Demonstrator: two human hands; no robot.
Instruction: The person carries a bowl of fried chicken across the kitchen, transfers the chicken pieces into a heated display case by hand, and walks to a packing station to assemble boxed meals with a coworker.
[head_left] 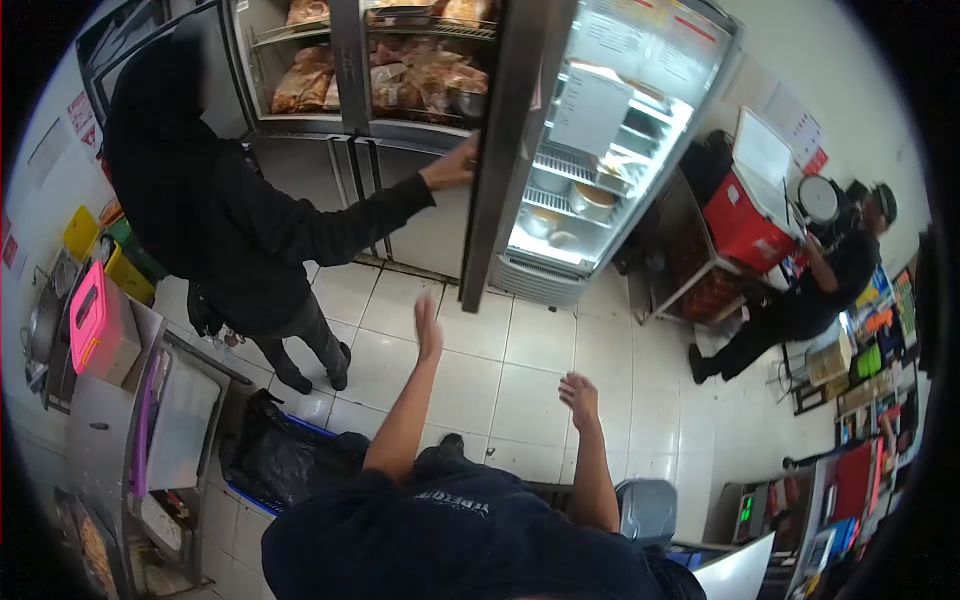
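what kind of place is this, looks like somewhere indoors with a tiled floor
Probably a commercial kitchen or food storeroom: a steel-framed fridge stacked with bagged raw meat, a lit glass-door upright fridge holding bowls, and a red cooler box with a white lid.

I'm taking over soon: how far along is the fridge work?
Done: clear bags of reddish food are shelved. In hand: the co-worker in black has a hand at the tall, dark-framed door, which stands open; the left hand and right hand look empty. Left: perhaps just closing it; I can't tell about more loading.
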